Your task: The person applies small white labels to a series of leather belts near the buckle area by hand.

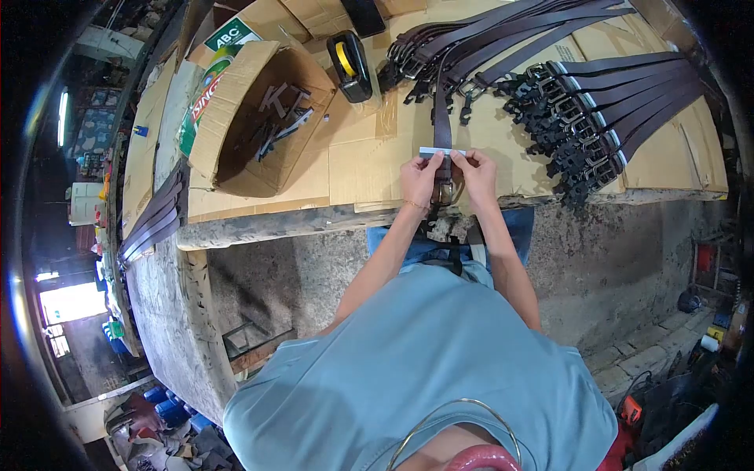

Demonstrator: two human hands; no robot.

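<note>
A dark brown belt [442, 129] lies lengthwise before me on the cardboard-covered table, its metal buckle [445, 193] at the near edge. Across the belt, just above the buckle, sits a short white strip [441, 151]. My left hand [419, 179] pinches the strip's left part with thumb and fingers, and my right hand [478, 177] pinches its right part. Both hands rest against the belt. To the right a row of belts [646, 102] lies fanned out, with white strips across them near their buckles. More belts [503, 35] are piled at the back, their buckles toward me.
An open cardboard box [212, 153] with loose strips [283, 129] inside stands on the left. Behind it is a black tape dispenser [349, 67] with yellow tape. More dark straps [157, 208] hang over the left table edge. The table's front edge [314, 218] runs below my wrists.
</note>
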